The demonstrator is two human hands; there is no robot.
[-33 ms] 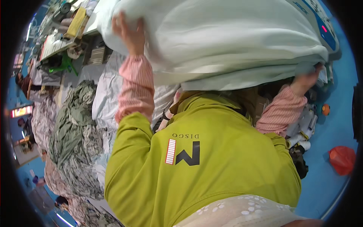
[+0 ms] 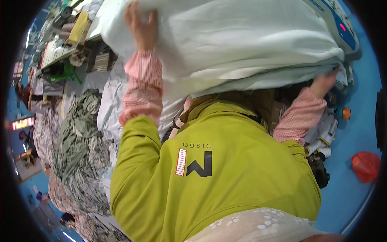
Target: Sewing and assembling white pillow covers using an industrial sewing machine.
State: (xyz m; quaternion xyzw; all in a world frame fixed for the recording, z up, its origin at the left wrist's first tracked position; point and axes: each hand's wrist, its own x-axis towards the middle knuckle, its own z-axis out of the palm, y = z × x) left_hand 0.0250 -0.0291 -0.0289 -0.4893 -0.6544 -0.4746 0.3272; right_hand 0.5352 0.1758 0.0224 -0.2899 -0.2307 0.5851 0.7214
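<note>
A wide sheet of pale white-green cloth (image 2: 242, 36) lies spread in loose folds across the top of the view, its near edge hanging toward me. On its left part rests my left hand (image 2: 142, 30), fingers spread and thumb apart, holding nothing. My right hand (image 2: 324, 83) is at the cloth's near right corner. Motion smears its fingers, so whether they pinch the edge does not show. Both forearms wear pink striped sleeves over a yellow-green garment.
Beyond the cloth's right end stands a white-and-blue machine head (image 2: 344, 30) with a red light. White thread spools (image 2: 322, 152) and a red plastic bag (image 2: 365, 166) are at right. Heaped green fabric (image 2: 80, 133) lies left, near a green stool (image 2: 69, 72).
My left hand has moved slightly away from me along the cloth. My right hand has shifted a little left, and the cloth's near folds have changed shape.
</note>
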